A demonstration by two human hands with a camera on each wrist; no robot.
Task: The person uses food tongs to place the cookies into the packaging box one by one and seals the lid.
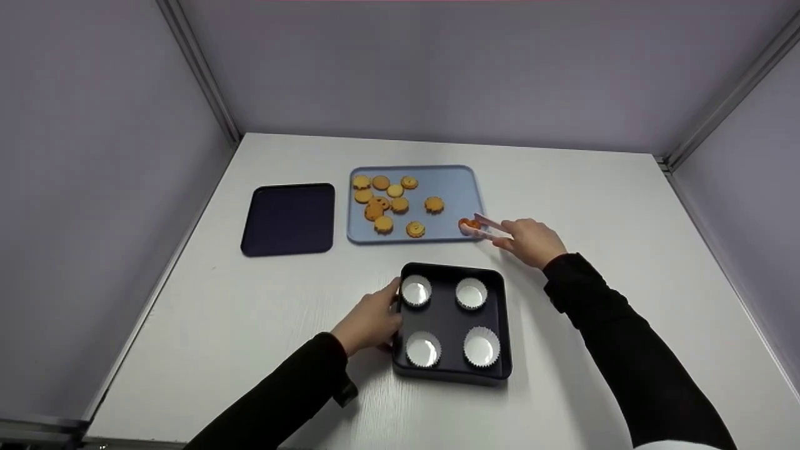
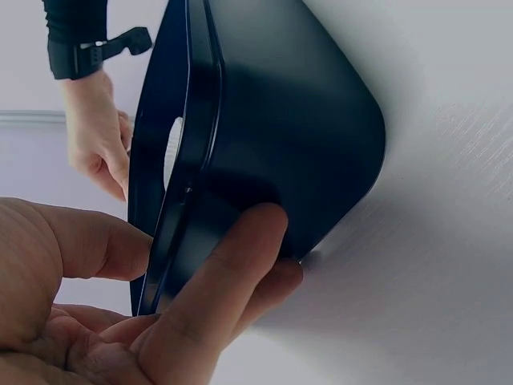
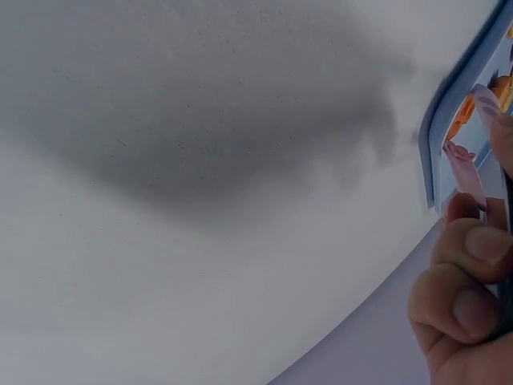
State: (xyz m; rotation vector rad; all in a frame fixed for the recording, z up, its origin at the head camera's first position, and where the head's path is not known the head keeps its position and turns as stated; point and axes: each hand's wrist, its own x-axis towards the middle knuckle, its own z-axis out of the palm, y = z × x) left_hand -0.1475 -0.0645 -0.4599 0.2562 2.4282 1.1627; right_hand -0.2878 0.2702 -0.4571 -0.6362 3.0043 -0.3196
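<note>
In the head view, my left hand (image 1: 370,322) grips the left wall of a deep dark baking pan (image 1: 447,319), thumb and fingers on either side of the rim in the left wrist view. Inside the pan stand several white fluted paper cups (image 1: 481,347). My right hand (image 1: 531,242) holds pale pink tongs (image 1: 492,223). Their tips are apart, on either side of an orange-brown cookie (image 1: 469,224) at the lower right corner of a blue tray (image 1: 459,187). In the right wrist view the tong tips (image 3: 462,164) show beside the tray's corner.
Several other cookies (image 1: 400,205), round and scalloped, lie on the left and middle of the blue tray. A flat dark tray (image 1: 289,219) sits to its left. The white table (image 1: 594,206) has grey-lilac panels (image 1: 425,69) behind it and at both sides.
</note>
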